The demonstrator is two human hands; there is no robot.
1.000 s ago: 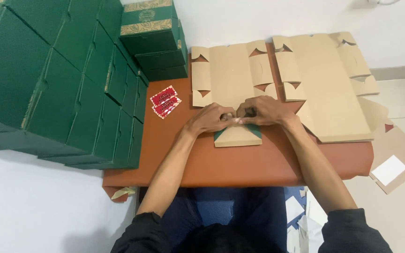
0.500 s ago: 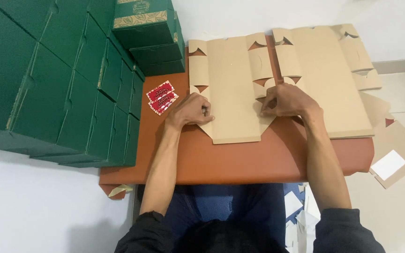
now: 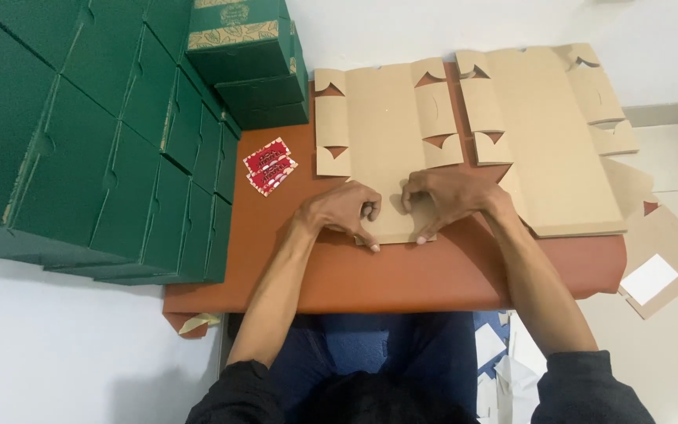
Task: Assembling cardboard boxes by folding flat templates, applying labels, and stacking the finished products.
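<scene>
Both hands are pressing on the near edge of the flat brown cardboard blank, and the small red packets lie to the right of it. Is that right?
Not quite. In the head view the small red packets lie to the left of the flat brown cardboard blank, beside the green boxes. The left hand and right hand do press on its near edge.

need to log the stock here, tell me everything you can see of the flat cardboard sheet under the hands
The flat cardboard sheet is plain brown card, die-cut and unfolded, lying on the orange-brown table. It has a long middle panel with side flaps that carry curved notches and triangular cut-outs. Its near edge sits under the left hand and right hand, both pressing down with curled fingers. A second, similar sheet lies beside it on the right.
</scene>
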